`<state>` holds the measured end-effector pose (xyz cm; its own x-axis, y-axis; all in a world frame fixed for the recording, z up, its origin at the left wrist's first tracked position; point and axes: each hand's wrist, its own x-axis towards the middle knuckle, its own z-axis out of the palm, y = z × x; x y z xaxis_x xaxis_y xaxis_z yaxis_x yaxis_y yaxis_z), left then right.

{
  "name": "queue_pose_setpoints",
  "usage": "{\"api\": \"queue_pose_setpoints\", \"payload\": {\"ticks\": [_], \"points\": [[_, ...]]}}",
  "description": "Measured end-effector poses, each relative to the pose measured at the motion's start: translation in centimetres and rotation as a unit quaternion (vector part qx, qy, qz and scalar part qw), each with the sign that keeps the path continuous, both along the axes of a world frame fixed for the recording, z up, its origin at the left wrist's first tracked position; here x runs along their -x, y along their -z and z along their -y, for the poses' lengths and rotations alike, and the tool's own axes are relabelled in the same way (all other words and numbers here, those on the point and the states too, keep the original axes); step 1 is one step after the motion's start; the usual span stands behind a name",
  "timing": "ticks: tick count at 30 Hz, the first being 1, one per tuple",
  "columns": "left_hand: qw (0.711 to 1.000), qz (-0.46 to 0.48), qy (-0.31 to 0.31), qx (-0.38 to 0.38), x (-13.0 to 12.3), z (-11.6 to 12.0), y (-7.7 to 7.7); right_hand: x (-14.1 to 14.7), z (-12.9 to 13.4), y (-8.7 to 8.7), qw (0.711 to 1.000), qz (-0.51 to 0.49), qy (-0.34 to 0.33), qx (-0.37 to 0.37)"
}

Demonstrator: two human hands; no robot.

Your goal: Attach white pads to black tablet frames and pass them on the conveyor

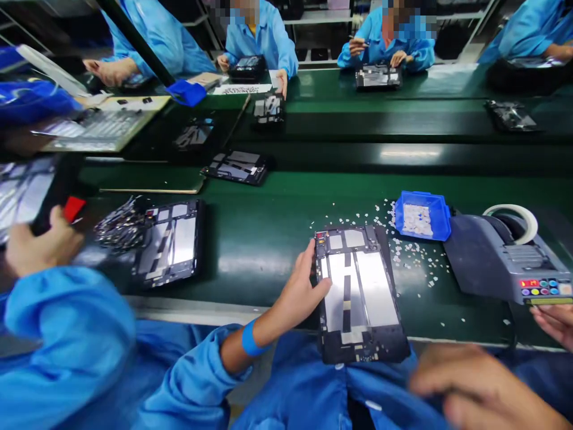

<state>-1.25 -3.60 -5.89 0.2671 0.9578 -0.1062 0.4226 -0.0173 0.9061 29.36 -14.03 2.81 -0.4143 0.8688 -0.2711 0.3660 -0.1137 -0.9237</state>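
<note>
The left hand (293, 298) has its fingers closed in narrow on the long left edge of an opened tablet (380, 292), the thumb laid over its bright inner plates; the right hand (474, 382) is a blur at four to five o'clock of it, apart from it, and from where I stand I cannot tell how its fingers are set. The tablet lies face open before the wearer, its lower end jutting past the near edge of the green tabletop (250, 251), so to my eye it wants a firm hold by the frame, with light thumb pressure and no dragging over the dark strips and the exposed board at six o'clock. Tiny white pieces (409, 254) lie scattered from twelve round to three o'clock, and I'd judge it wise to keep them from slipping inside. At one to two o'clock sits a small blue tray (444, 218) holding a heap of similar pale pieces (417, 220). Just beyond, at two to three o'clock, is a tape dispenser (487, 263) carrying a white roll (530, 224), with a co-worker's hand (555, 322) at its front. Out at ten o'clock, a tangled dark heap (119, 230) touches another opened tablet (190, 239).
</note>
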Motion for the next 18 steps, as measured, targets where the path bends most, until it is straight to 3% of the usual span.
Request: {"api": "queue_pose_setpoints", "payload": {"ticks": [2,4,6,8,11,14,16,18], "points": [[0.999,0.032,0.005,0.023,-0.5,-0.1,-0.2,0.0,-1.1,2.5,0.984,0.076,0.156,-0.044],[0.996,0.076,0.027,0.046,-1.0,0.1,-0.6,0.8,-1.8,5.1,0.970,0.109,0.208,-0.058],[0.993,0.095,0.055,0.052,-1.3,0.6,-1.1,1.6,-1.7,6.9,0.980,0.103,0.159,-0.067],[0.994,0.072,0.073,0.042,-1.2,1.2,-1.4,1.8,-1.0,7.5,0.988,0.100,0.095,-0.069],[0.996,-0.002,0.084,-0.011,-0.6,1.1,-1.5,0.6,0.0,7.0,0.986,0.137,0.071,-0.065],[0.988,-0.094,0.026,-0.122,0.0,-1.1,-2.0,-0.6,-0.9,5.7,0.966,0.179,0.139,-0.126],[0.962,-0.175,0.020,-0.208,0.1,-3.1,-2.6,-0.4,-2.3,4.4,0.951,0.185,0.170,-0.181],[0.925,-0.250,0.062,-0.279,0.0,-4.8,-3.2,0.5,-4.0,3.1,0.945,0.180,0.161,-0.222]]}}
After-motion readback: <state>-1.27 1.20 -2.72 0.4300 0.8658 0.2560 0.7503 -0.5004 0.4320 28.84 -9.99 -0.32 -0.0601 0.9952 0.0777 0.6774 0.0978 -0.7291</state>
